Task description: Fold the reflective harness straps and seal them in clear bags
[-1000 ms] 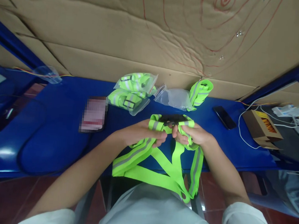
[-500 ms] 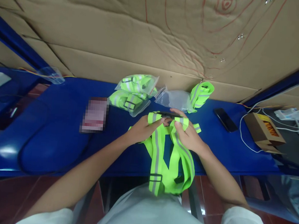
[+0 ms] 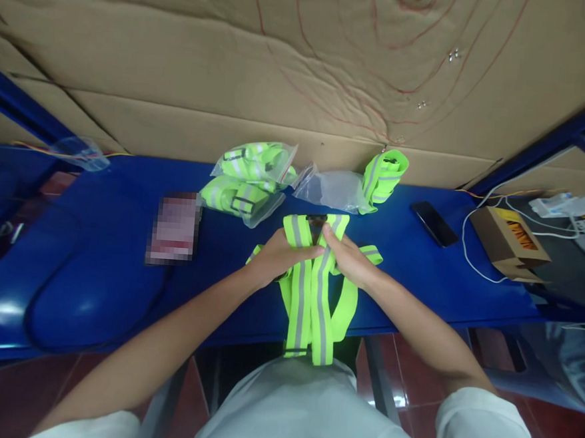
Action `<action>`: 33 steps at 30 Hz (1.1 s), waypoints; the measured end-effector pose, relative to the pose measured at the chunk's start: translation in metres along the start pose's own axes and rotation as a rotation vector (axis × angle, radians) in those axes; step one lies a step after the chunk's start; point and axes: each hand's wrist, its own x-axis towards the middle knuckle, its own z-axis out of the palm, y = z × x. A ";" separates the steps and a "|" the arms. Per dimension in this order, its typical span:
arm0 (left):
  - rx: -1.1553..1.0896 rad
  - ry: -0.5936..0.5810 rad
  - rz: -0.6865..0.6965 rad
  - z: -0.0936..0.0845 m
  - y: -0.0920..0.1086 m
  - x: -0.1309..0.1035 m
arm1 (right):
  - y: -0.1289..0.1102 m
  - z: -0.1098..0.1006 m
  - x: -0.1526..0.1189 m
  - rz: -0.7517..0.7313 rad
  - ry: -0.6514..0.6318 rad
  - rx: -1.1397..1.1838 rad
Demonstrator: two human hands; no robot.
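A neon-green strap harness with grey reflective stripes hangs in loops over the front edge of the blue table. My left hand grips its left band, thumb pointing right. Opposite it, my right hand holds the right band, thumb on top near the dark buckle. The two bands run down almost side by side. Behind my hands lie bagged green straps, a clear plastic bag and a rolled green strap.
A blurred-out reddish item lies at the left. To the right are a black phone, an open cardboard box and white cables. A cardboard panel stands behind the blue table.
My hands have come closer together, bringing the two bands side by side. The loop that bulged to the right is now narrower. The view has shifted slightly.
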 end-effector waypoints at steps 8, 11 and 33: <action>-0.246 0.010 -0.060 0.003 0.008 -0.003 | -0.003 -0.011 0.009 -0.215 0.149 -0.039; -0.206 0.028 -0.066 0.001 0.009 -0.003 | -0.017 -0.037 0.014 -0.433 0.220 -0.106; -0.284 -0.253 -0.072 0.003 0.037 -0.023 | -0.106 -0.035 0.024 -0.314 -0.131 -0.214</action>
